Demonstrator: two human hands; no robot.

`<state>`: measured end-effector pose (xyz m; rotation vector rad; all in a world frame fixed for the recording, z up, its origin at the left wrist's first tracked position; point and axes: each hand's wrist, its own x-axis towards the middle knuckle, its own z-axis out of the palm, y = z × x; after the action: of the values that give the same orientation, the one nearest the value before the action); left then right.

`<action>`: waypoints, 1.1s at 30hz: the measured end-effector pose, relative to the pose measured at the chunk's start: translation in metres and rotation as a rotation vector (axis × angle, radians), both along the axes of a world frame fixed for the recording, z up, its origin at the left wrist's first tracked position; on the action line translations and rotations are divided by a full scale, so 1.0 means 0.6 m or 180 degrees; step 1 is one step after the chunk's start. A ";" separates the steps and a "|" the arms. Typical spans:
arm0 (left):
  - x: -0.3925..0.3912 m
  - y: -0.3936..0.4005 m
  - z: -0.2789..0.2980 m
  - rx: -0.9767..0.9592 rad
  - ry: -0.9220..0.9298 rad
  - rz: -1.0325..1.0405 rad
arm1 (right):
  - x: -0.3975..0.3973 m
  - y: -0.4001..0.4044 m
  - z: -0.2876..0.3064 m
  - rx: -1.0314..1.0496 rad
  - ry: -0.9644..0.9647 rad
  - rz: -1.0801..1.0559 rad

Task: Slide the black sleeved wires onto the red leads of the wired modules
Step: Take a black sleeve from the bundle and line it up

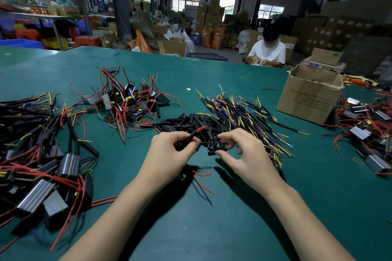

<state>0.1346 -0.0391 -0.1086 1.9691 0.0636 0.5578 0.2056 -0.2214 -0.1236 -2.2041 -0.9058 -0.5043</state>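
head view: two hands over a green table point(212, 229); left hand point(169, 152) pinches one black sleeve point(189, 139) with a red lead point(200, 129) sticking out its far end, tilted up to the right; right hand point(244, 150) has fingers curled, pinching a short black sleeve piece point(216, 151) just above the loose pile of black sleeves point(191, 123) at table centre. three heaps of wired modules point(127, 99), silver-and-black boxes with thin red leads: far left, near left, right edge; two bundles of black sleeved wires point(244, 112) with yellow and blue tips; one cardboard box point(307, 95) at right; one seated person point(267, 48) beyond the table.
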 end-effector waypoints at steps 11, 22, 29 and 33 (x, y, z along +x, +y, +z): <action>0.004 0.003 -0.004 -0.0062 -0.0096 0.0304 | 0.002 0.015 -0.009 -0.0218 0.0004 -0.1111; 0.001 0.001 -0.003 -0.0026 -0.0106 0.0346 | 0.001 0.028 -0.008 -0.1360 -0.0221 -0.0844; -0.001 -0.001 -0.005 0.0042 -0.0168 0.0312 | 0.001 0.027 -0.007 -0.1635 -0.0424 -0.0775; 0.002 0.001 -0.007 0.0076 -0.0186 0.0277 | 0.000 0.029 -0.005 -0.1761 -0.0426 -0.0803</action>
<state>0.1357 -0.0385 -0.1129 1.9789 0.1070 0.6751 0.2055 -0.2039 -0.1263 -2.8396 -0.9203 -0.5745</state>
